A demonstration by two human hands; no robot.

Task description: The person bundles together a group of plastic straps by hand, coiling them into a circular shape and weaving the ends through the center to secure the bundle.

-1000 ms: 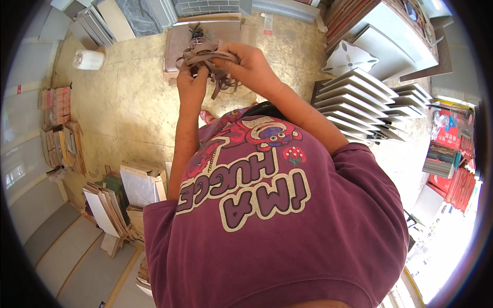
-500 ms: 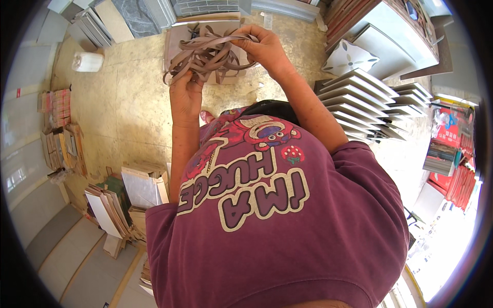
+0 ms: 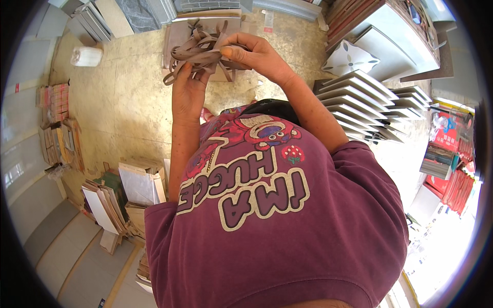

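A tangled bundle of flat brown strap point(image 3: 197, 51) hangs in loops between my two hands, out in front of my body. My left hand point(image 3: 189, 84) grips its lower left part from below, thumb and fingers closed around the loops. From the right, my right hand point(image 3: 251, 54) pinches the strap between thumb and fingers. Loose loops stick up above the bundle and droop beside the left hand. The fingertips of both hands are partly hidden by the strap.
Brown cardboard point(image 3: 236, 25) lies on the floor beyond my hands. Grey tiles stand in a rack point(image 3: 354, 100) at the right, near a patterned tile point(image 3: 352, 57). A white plastic container point(image 3: 86, 56) is at far left. Stacked boxes point(image 3: 143, 185) stand at lower left.
My right hand has moved slightly down and left, closer to my left hand. The strap bundle is gathered more tightly, and its loops have shifted.
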